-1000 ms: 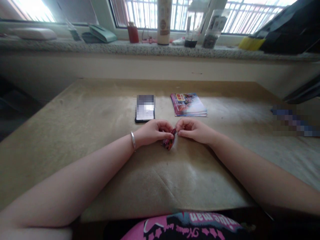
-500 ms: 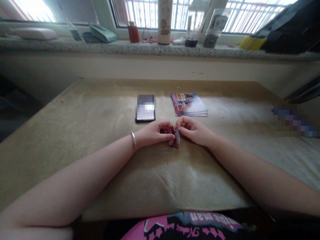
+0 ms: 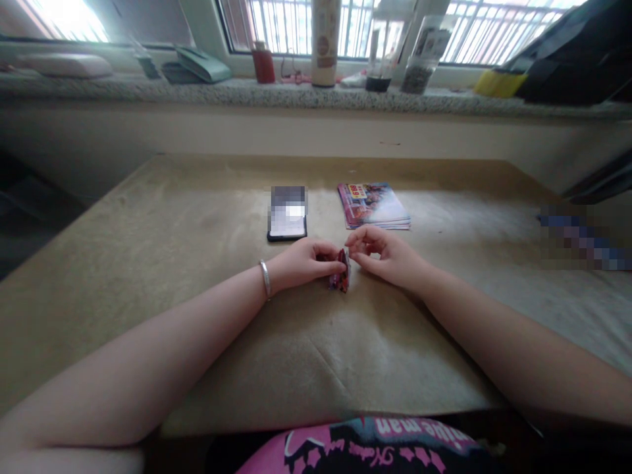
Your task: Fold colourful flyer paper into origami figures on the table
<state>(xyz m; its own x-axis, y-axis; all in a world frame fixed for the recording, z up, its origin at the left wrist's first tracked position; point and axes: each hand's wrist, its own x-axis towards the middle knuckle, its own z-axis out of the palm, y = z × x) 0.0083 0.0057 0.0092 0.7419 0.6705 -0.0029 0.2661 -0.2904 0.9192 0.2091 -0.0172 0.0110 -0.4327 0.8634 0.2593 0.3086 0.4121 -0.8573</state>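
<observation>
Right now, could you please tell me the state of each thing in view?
folded paper: held upright against the table.
left hand: pinching the folded paper.
right hand: fingers curled beside it, grip unclear.
phone: lying flat, screen lit.
leaflets: stacked flat, face up.

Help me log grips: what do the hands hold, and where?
Left hand pinches a small folded paper by its upper edge; right hand hold unclear.
</observation>
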